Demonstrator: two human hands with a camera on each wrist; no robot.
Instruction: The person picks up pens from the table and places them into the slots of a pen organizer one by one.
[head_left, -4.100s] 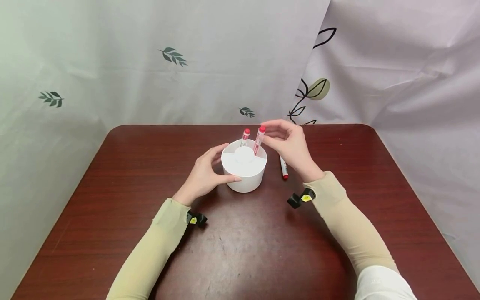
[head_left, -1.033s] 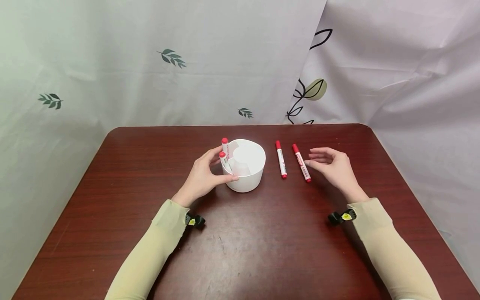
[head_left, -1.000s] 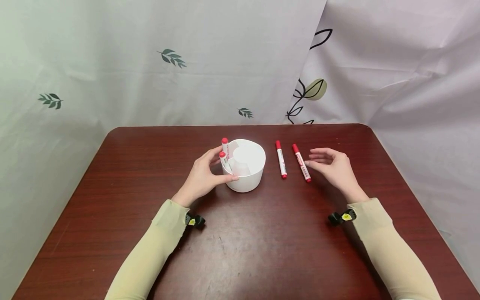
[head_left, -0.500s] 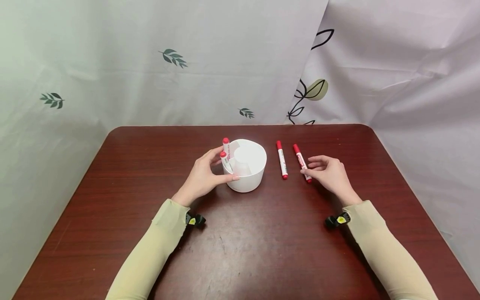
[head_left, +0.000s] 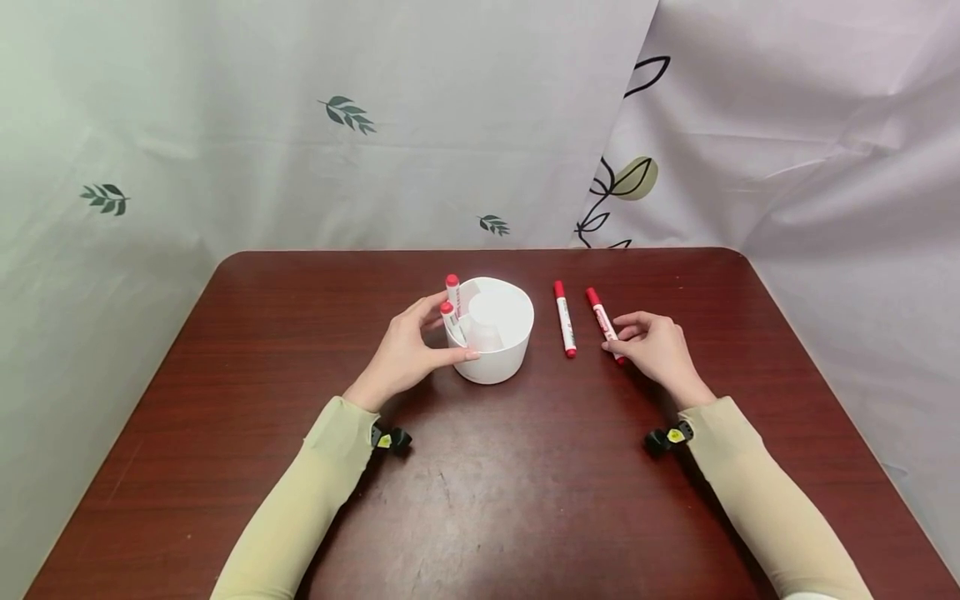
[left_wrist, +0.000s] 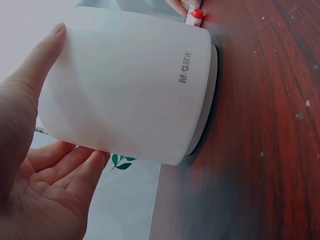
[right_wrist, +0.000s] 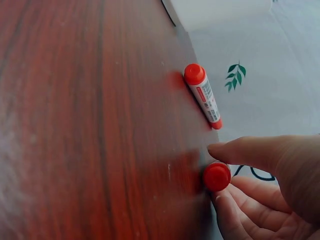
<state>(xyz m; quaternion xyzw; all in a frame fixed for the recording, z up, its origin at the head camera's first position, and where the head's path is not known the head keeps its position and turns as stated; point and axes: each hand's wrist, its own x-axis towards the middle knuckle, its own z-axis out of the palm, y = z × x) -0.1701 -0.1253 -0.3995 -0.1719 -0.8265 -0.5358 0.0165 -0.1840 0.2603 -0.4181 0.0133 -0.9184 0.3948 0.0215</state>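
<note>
My left hand [head_left: 406,348] grips the white round pen holder [head_left: 501,363] from its left side, thumb on the near wall and fingers behind. Two red-capped markers, a rear marker [head_left: 453,292] and a front marker [head_left: 450,320], lean in the holder's left compartment. To the right, my right hand [head_left: 654,347] pinches the lower end of a red-and-white marker [head_left: 600,315] lying on the table. In the right wrist view, thumb and fingertips sit on either side of that marker's red end [right_wrist: 217,176]. Between it and the holder lies another marker [head_left: 565,321].
A dark red wooden table [head_left: 480,500] lies under everything. Pale curtains [head_left: 390,167] with leaf prints hang close behind its far edge. Both wrists wear small black cameras, including the right wrist camera [head_left: 660,440].
The right hand has let go of a marker in the holder, moved right and closed on the right-hand marker. The holder has been turned, bringing its markers to the left side.
</note>
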